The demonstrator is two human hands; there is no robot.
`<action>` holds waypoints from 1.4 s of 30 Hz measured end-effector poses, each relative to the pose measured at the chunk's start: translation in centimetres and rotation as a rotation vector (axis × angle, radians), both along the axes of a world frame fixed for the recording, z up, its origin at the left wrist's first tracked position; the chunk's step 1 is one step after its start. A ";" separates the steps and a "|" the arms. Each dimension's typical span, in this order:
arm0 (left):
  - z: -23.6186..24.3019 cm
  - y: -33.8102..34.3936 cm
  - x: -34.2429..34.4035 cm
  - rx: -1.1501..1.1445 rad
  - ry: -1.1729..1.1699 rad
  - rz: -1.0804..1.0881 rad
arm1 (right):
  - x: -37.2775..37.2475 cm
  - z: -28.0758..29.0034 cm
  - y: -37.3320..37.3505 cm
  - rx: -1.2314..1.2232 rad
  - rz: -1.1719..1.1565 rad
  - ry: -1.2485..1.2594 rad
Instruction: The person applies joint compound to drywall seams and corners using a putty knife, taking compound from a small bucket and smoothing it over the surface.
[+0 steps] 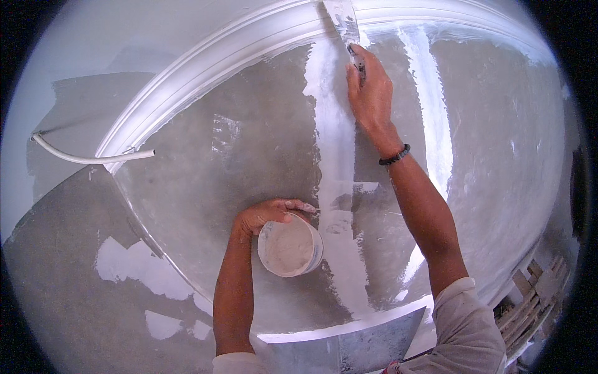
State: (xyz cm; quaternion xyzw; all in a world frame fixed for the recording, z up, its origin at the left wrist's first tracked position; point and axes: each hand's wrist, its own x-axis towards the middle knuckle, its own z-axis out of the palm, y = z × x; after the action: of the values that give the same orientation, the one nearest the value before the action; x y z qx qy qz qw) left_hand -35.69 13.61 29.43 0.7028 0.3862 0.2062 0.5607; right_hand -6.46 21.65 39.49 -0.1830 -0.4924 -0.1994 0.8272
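Observation:
My right hand (372, 93) is raised high against the wall, fingers closed round the handle of a putty knife (342, 19). The knife's wide blade, smeared with white, lies at the white moulding (261, 38) along the top of the wall. Lower down, my left hand (274, 214) grips a round white tub (290, 248) by its far rim. Pale filler paste covers what shows of the tub's inside. Between the hands a broad vertical band of white filler (335, 143) runs down the grey wall (249, 162). A dark beaded bracelet (395, 154) circles my right wrist.
A second, narrower white strip (431, 106) runs down the wall on the right. At left a bent white pipe (93, 158) sticks out. White patches (140, 268) mark the left wall. Wooden planks (534, 305) are stacked at lower right.

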 end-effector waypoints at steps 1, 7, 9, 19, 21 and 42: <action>-0.1 0.1 -0.2 -0.007 -0.002 0.002 | 0.1 0.2 0.3 0.003 -0.014 -0.011; -0.6 0.2 -0.4 -0.001 -0.094 0.011 | 0.2 0.9 0.9 0.012 -0.043 -0.066; -0.7 0.2 -0.4 0.002 -0.108 0.011 | 0.3 0.9 0.7 -0.035 -0.027 -0.074; -0.4 -0.2 0.3 0.052 -0.008 0.026 | 1.6 1.2 0.7 -0.090 -0.128 -0.159; -0.4 -0.2 0.3 0.077 0.008 0.031 | 2.2 1.1 0.0 -0.145 -0.135 -0.199; -0.4 -0.3 0.5 0.126 0.039 0.029 | 7.0 2.4 -8.8 -0.351 -0.343 -0.380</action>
State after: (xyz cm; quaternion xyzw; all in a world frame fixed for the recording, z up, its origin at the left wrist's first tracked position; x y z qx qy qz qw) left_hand -35.23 13.26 29.02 0.7349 0.3936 0.2244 0.5047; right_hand 0.50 12.82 41.86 -0.3631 -0.6271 -0.2788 0.6302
